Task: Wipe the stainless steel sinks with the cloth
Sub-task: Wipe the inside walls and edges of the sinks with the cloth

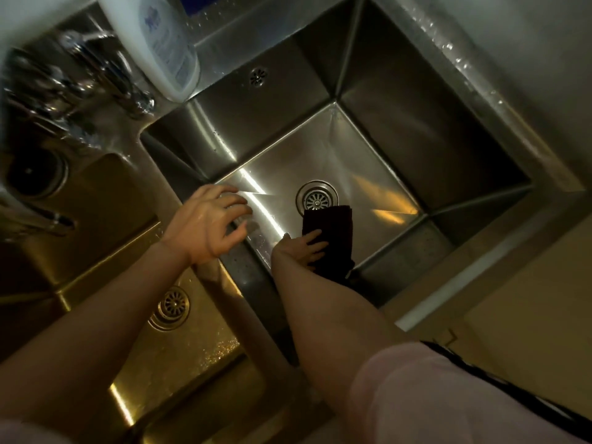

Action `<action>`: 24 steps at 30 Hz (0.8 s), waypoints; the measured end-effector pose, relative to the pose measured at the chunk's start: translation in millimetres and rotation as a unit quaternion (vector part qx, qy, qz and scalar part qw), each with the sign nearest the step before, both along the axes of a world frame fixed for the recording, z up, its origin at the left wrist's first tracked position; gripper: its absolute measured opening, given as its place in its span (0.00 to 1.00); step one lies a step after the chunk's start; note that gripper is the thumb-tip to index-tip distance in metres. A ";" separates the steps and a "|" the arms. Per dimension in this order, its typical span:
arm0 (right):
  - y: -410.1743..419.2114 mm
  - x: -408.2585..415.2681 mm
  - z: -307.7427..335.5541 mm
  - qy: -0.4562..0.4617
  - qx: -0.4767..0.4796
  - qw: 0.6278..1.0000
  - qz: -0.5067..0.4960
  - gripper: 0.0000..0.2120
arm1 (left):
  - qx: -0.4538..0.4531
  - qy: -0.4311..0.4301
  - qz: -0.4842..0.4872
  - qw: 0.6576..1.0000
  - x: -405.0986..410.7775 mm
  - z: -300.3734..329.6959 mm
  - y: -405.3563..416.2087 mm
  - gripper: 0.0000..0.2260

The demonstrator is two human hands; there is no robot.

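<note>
Right hand point(308, 249) flat on dark cloth point(336, 224) (left hand point(205, 224) half-curled, at divider point(253, 283))

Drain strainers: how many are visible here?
2. One strainer in the right sink, beside the cloth; another strainer in the left sink. A dark round opening far left may be a third.

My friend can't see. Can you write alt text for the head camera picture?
A person's right hand presses a dark cloth flat on the floor of the right stainless steel sink, at the edge of its drain. Their left hand rests on the divider between the two sinks.
</note>
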State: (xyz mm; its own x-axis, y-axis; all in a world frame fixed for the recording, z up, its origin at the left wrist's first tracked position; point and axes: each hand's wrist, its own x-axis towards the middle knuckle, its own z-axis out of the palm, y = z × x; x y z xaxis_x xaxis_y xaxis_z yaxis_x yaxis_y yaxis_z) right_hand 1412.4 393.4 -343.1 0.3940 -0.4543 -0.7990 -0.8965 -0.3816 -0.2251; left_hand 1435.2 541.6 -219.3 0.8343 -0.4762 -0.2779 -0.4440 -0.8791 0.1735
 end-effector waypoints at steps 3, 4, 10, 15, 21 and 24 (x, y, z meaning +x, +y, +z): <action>-2.5 7.4 19.5 -0.068 0.009 0.997 0.033 0.36 | 0.001 -0.005 0.027 1.000 -2.8 6.0 -2.5 0.24; -8.0 10.9 23.1 -0.091 0.012 0.992 0.085 0.36 | 0.006 -0.003 0.035 0.999 -4.2 9.3 -3.7 0.24; -66.0 38.0 42.3 -0.182 0.033 0.923 0.336 0.38 | 0.031 -0.024 0.105 0.994 -30.7 32.9 -18.6 0.24; -95.7 66.6 55.8 -0.217 0.073 0.854 0.467 0.39 | -0.018 -0.086 0.270 0.959 -65.8 45.8 -49.4 0.21; -135.0 101.9 51.2 -0.201 0.107 0.703 0.674 0.41 | 0.003 -0.111 0.465 0.878 -110.8 44.5 -112.8 0.21; -157.5 117.2 43.2 -0.158 0.081 0.608 0.773 0.43 | 0.008 -0.112 0.533 0.838 -137.1 38.7 -148.7 0.21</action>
